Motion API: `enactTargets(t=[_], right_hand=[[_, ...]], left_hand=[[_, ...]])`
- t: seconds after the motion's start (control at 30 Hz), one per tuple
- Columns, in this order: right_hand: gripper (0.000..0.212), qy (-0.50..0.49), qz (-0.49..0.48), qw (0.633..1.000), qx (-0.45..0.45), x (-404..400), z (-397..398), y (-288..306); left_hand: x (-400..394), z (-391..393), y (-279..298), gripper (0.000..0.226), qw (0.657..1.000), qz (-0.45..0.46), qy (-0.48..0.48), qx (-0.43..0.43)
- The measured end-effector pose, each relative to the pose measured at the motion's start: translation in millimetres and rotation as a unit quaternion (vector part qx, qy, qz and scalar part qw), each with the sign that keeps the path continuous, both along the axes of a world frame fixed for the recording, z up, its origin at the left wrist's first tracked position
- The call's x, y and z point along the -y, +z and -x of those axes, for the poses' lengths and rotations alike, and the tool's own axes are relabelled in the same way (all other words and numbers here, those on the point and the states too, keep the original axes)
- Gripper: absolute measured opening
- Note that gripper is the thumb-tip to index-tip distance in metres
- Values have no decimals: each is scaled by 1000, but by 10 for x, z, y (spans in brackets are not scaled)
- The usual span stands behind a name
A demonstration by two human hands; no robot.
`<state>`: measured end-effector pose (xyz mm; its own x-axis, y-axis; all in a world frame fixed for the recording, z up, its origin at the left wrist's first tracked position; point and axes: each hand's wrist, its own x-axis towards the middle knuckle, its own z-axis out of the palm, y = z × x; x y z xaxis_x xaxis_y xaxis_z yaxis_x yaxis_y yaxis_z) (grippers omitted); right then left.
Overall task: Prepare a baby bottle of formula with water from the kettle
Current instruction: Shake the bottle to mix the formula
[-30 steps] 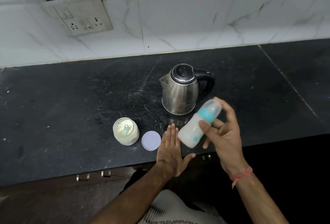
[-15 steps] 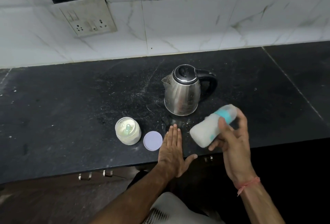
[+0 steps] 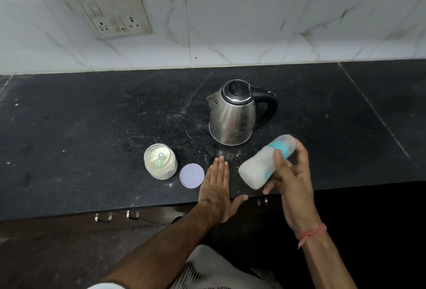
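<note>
Your right hand [image 3: 291, 180] holds the milky baby bottle [image 3: 265, 162] tipped sideways at five o'clock from the kettle [image 3: 232, 116], likely to shake it, while your left hand [image 3: 216, 187] lies flat and holds nothing, steadying you on the counter [image 3: 80, 127].

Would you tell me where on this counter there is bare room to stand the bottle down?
The widest bare patch of counter lies left of the formula jar, up to the wall. Another lies right of the kettle. It is crowded at the front edge: jar, lid, flat left hand and the right hand gripping the bottle sit close together.
</note>
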<state>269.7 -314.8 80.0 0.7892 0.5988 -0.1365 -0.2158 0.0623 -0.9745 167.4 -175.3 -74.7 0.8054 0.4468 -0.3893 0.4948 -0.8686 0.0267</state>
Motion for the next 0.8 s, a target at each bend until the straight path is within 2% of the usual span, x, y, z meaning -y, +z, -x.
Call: enactTargets(t=[0.07, 0.2, 0.3, 0.4, 0.43, 0.5, 0.6, 0.7, 0.8], right_hand=[[63, 29, 5, 999, 13, 15, 4, -17], [57, -13, -7, 1000, -14, 32, 12, -47], [64, 27, -5, 1000, 2, 21, 50, -54], [59, -17, -24, 999, -39, -23, 95, -59], [60, -5, -17, 999, -41, -46, 118, -42], [65, 33, -14, 999, -14, -49, 151, -56], [57, -20, -37, 998, -38, -22, 129, -54], [63, 25, -6, 1000, -4, -4, 152, -42], [64, 2, -8, 1000, -3, 17, 151, -9]], left_hand=[[4, 2, -3, 119, 1000, -2, -7, -6], [6, -3, -26, 120, 1000, 3, 5, 5], [2, -1, -32, 119, 1000, -3, -5, -1], [-16, 3, -54, 118, 1000, -7, 0, 6], [-7, 12, -68, 117, 1000, -9, 0, 4], [9, 20, -93, 114, 1000, -13, -7, 5], [5, 13, -103, 116, 1000, -14, -8, 14], [10, 14, -130, 116, 1000, -14, -6, 18], [3, 2, -128, 117, 1000, -9, -3, 16]])
